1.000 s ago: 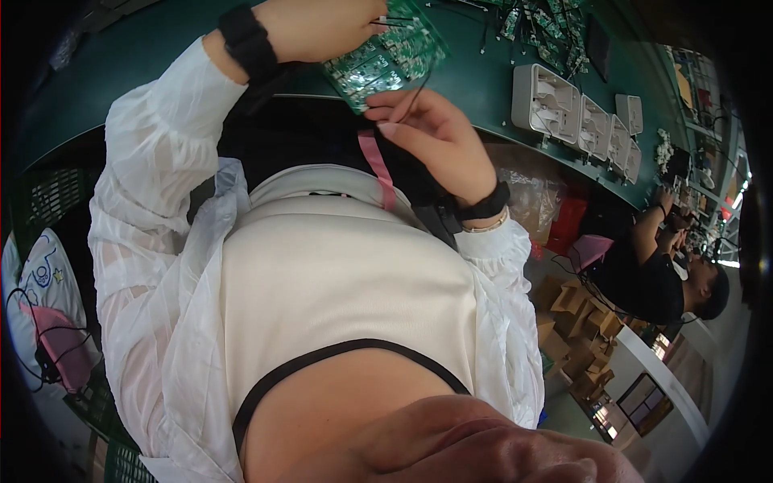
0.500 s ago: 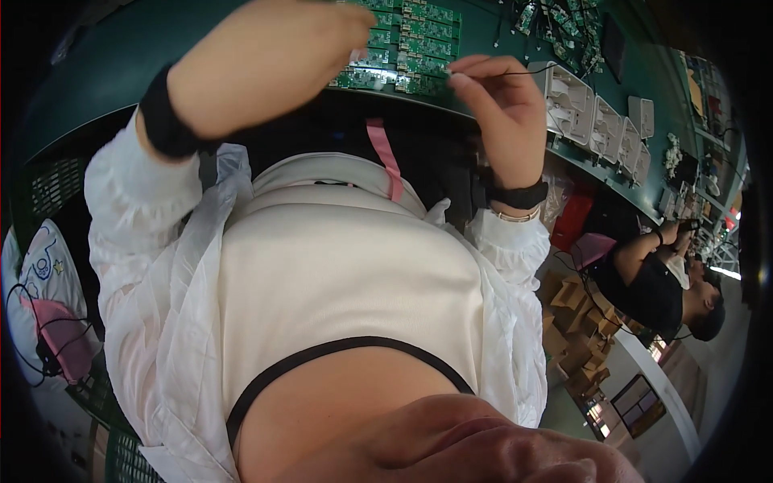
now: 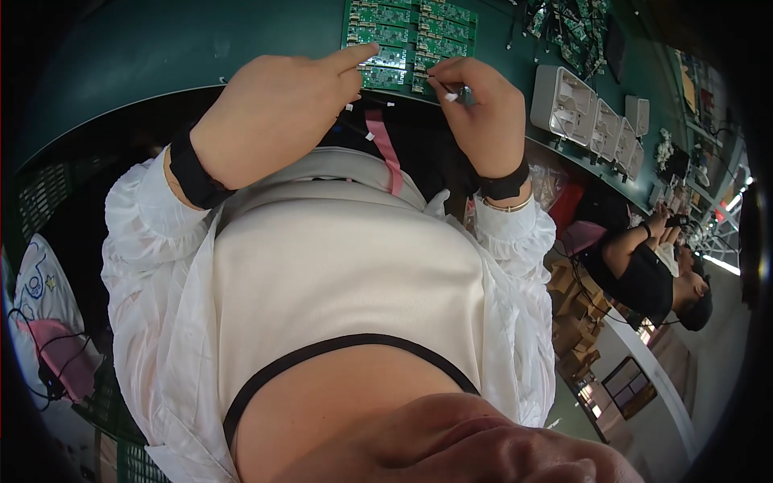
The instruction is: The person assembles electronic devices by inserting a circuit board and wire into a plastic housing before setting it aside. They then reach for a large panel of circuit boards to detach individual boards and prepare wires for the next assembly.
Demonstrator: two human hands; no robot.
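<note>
My left hand is at the table's near edge, index finger stretched toward the circuit boards and the other fingers curled. Thin dark cables with small white connectors hang just below its curled fingers, apparently held in them. Across from it, my right hand pinches a short thin cable with a white connector, thumb and index finger meeting beside the lower boards. Two columns of green circuit boards lie flat on the table between and beyond my hands.
The green tabletop curves across the top. White plastic housings stand in a row at the right, with a heap of wired circuit boards behind them. Farther right a person in black sits at the table. Cardboard boxes lie below.
My left hand has come down and nearer, uncovering more boards and hanging connectors. My right hand has shifted slightly left; the cable that stretched out rightward from it now shows only short.
</note>
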